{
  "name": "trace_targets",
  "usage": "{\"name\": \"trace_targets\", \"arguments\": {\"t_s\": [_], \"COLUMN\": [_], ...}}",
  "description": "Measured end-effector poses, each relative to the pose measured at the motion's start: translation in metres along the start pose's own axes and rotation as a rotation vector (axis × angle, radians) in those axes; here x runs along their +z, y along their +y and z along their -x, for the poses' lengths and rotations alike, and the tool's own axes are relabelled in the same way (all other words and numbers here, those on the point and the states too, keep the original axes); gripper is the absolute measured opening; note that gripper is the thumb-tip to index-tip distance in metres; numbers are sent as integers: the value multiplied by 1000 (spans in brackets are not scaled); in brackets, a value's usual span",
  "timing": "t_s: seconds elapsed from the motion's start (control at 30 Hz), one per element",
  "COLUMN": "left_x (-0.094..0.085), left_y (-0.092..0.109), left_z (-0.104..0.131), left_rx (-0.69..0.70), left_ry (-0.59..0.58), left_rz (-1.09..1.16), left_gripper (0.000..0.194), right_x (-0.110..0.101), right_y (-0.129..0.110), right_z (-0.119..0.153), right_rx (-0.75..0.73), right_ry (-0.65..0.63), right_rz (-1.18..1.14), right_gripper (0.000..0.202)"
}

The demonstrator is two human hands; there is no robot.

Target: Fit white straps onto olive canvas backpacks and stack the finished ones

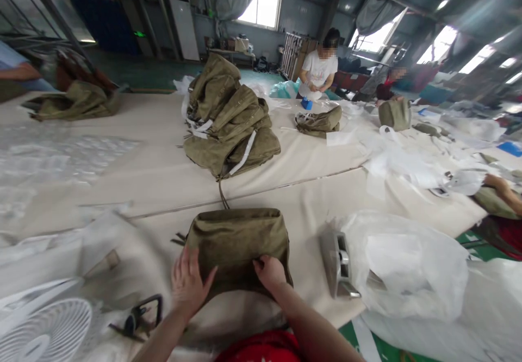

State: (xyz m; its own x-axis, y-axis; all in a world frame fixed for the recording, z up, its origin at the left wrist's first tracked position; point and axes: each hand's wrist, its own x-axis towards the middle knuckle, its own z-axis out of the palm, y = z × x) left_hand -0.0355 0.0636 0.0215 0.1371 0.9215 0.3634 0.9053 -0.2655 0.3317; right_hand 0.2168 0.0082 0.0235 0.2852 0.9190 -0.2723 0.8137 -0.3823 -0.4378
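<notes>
An olive-green fabric bag (238,237) lies in front of me on the cloth-covered table, with a dark strap or cord trailing from its far side. My left hand (190,280) rests on the bag's left edge, palm down, fingers and thumb spread. On the right part of the bag, my right hand (269,273) has its fingers curled together, pinching the fabric near the lower edge. The bag's underside is hidden. Beyond it rises a pile of similar olive bags (236,112), some with white strips on them.
A white fan (49,329) and a dark-framed object (142,316) sit at my near left. A grey tape-dispenser-like tool (338,264) and clear plastic bags (403,264) lie to the right. Co-workers (320,68) work around the table; one's arm (503,191) reaches in at right.
</notes>
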Motion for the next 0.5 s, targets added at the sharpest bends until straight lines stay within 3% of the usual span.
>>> {"name": "trace_targets", "arguments": {"t_s": [0.07, 0.17, 0.2, 0.27, 0.37, 0.5], "left_x": [-9, -15, -14, -12, -7, -2], "left_y": [-24, -59, -66, -69, -60, -46], "left_z": [-12, -20, -20, -16, -8, 0], "left_rx": [-339, -610, -630, -588, -461, -378], "left_ry": [-83, -531, -653, -751, -725, -726], "left_rz": [47, 230, 277, 339, 386, 401], "left_gripper": [67, 51, 50, 51, 58, 53], "right_x": [-10, -27, -32, -39, -43, -37], "right_y": [15, 41, 49, 63, 74, 72], "right_z": [4, 11, 13, 16, 23, 36], "right_rx": [14, 122, 151, 180, 189, 166], "right_ry": [40, 132, 157, 190, 205, 180], "right_rz": [-28, -91, -115, -156, -196, -257], "right_gripper": [31, 33, 34, 36, 37, 32]}}
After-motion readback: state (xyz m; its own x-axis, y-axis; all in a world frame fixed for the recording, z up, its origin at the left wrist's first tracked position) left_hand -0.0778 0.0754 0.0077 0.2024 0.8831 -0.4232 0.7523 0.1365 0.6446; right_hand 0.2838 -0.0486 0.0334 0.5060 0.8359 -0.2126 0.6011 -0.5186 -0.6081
